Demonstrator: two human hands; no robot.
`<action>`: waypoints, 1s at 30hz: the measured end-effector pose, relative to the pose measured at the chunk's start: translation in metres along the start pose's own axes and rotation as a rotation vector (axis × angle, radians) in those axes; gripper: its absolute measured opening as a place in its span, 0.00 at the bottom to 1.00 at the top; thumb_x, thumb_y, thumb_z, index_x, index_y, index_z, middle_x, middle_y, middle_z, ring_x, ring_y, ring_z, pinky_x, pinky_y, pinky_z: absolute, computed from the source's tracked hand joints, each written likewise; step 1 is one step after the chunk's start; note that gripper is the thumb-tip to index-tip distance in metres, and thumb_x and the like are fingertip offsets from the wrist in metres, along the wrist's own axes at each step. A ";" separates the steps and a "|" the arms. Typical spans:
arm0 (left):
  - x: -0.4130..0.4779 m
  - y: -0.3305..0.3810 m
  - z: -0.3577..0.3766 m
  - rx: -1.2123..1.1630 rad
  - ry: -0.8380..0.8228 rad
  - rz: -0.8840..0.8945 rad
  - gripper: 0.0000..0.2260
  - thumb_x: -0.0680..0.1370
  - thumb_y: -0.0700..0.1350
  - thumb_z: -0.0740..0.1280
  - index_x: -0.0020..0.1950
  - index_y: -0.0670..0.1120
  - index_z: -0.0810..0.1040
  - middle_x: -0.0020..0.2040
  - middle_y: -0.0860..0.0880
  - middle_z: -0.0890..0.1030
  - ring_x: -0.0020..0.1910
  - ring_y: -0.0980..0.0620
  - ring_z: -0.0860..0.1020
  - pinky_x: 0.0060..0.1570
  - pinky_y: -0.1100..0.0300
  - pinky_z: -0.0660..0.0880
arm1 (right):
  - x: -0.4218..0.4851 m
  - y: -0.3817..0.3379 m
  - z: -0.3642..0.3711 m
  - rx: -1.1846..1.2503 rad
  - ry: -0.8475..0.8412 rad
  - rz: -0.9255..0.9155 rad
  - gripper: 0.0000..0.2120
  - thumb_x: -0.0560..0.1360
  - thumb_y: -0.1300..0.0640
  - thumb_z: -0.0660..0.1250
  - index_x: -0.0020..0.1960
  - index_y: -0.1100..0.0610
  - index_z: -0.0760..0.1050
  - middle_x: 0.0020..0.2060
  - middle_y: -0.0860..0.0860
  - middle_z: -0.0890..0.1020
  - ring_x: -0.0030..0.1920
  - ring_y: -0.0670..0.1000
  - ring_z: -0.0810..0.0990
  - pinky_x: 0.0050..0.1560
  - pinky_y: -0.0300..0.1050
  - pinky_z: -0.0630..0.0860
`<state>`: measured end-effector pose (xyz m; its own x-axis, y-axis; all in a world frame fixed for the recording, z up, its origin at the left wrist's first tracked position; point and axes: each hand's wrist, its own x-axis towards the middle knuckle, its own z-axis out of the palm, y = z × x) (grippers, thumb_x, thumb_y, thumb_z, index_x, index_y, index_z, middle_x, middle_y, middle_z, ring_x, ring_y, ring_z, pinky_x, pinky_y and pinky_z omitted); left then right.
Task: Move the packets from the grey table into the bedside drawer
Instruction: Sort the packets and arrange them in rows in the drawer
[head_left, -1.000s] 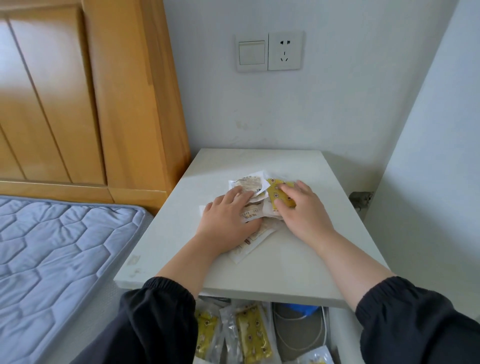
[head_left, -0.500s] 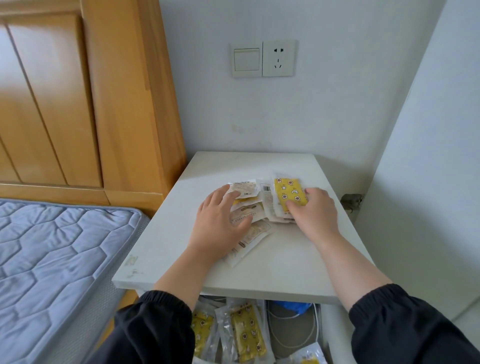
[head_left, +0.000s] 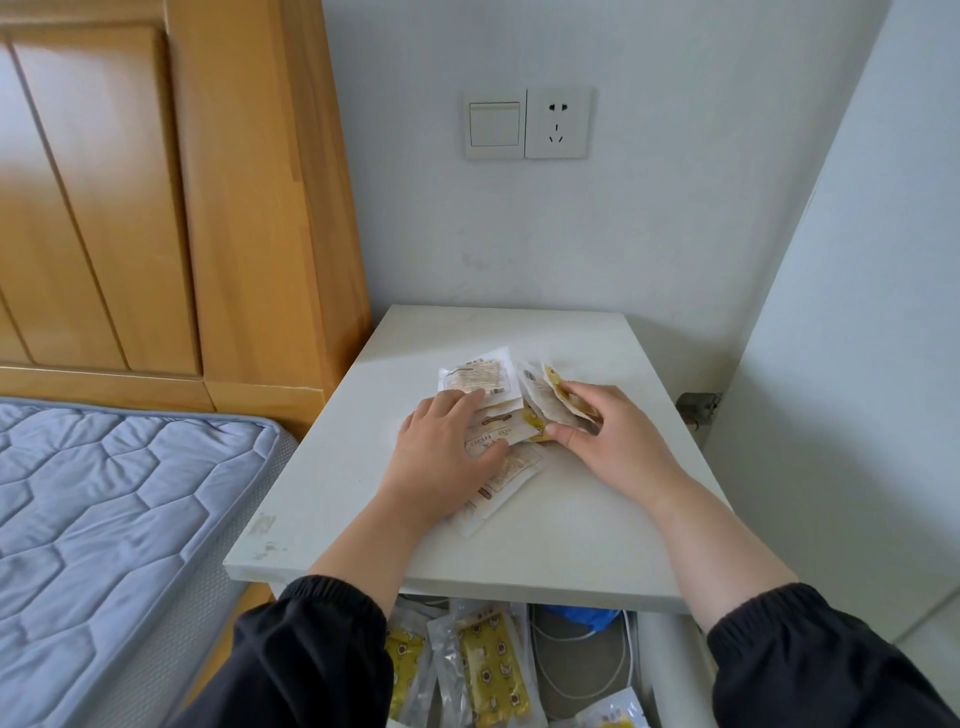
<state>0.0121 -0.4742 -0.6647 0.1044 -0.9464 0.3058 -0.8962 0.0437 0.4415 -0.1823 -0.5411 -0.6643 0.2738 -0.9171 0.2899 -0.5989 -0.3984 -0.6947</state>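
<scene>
On grey table (head_left: 571, 530), middle: my left hand (head_left: 441, 452) flat-fingered on packets (head_left: 475, 376); my right hand (head_left: 618, 441) pinches tilted packet (head_left: 545, 402); pile well inside table edges.

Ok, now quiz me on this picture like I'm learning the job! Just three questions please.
1. True or false: the bedside drawer under the grey table is open.
2. The left-hand grip presses flat on the pile of packets. What does the right-hand grip do? A rests flat on the table; B holds the lifted packets; C reaches into the drawer.
3. Fill in: on the wall, the light switch sits ___ of the socket.
Key: 1 true; 2 B; 3 left.
</scene>
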 end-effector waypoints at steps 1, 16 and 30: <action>0.000 0.000 0.000 0.015 -0.003 -0.006 0.29 0.77 0.58 0.62 0.76 0.52 0.61 0.71 0.55 0.66 0.71 0.53 0.60 0.71 0.57 0.57 | 0.000 -0.001 0.000 0.007 0.019 0.008 0.25 0.72 0.48 0.72 0.67 0.48 0.72 0.57 0.45 0.74 0.58 0.45 0.73 0.55 0.39 0.67; 0.000 0.000 0.001 -0.031 -0.016 0.004 0.17 0.79 0.58 0.60 0.64 0.52 0.69 0.73 0.55 0.65 0.73 0.53 0.61 0.73 0.52 0.52 | 0.009 -0.001 0.001 0.083 0.358 -0.052 0.20 0.80 0.63 0.59 0.70 0.52 0.70 0.66 0.47 0.75 0.67 0.48 0.70 0.63 0.38 0.64; 0.003 -0.002 0.003 0.039 0.004 -0.010 0.31 0.73 0.64 0.63 0.74 0.57 0.63 0.67 0.55 0.64 0.68 0.52 0.63 0.68 0.57 0.59 | 0.009 -0.027 -0.010 -0.202 -0.131 0.116 0.23 0.74 0.40 0.63 0.63 0.51 0.70 0.52 0.44 0.76 0.53 0.49 0.75 0.48 0.45 0.70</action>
<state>0.0128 -0.4787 -0.6674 0.1152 -0.9455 0.3046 -0.9110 0.0217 0.4118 -0.1711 -0.5385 -0.6360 0.2813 -0.9522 0.1191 -0.7665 -0.2976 -0.5692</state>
